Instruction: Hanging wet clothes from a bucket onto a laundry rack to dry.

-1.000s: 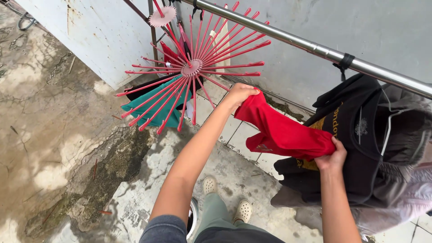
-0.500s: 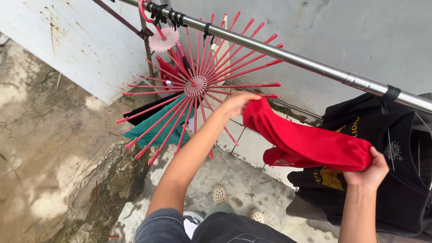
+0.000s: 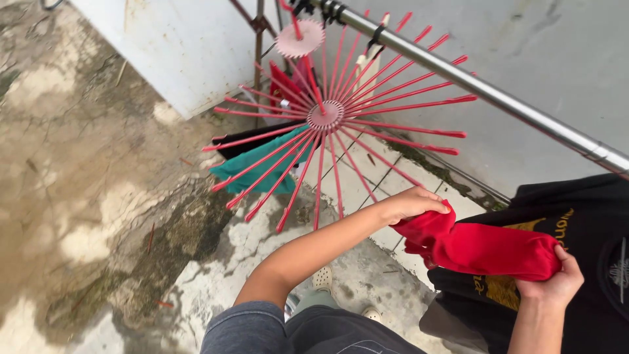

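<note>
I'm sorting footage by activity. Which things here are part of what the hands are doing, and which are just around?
In hand:
red cloth, held by left hand and right hand
red spoke hanger, nearest

Just around:
metal rail
black shirt on the rail
teal cloth on the hanger
white wall panel

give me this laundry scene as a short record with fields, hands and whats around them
left hand: grips one end of the red cloth
right hand: grips the other end of it
cloth state: bunched, stretched between both hands
drying hanger: red round spoked hanger hung from the metal rail
on hanger: teal garment and a dark one beside it
on rail: black shirt with yellow print, behind the cloth
ground: stained concrete, pale tiles by the wall
</note>
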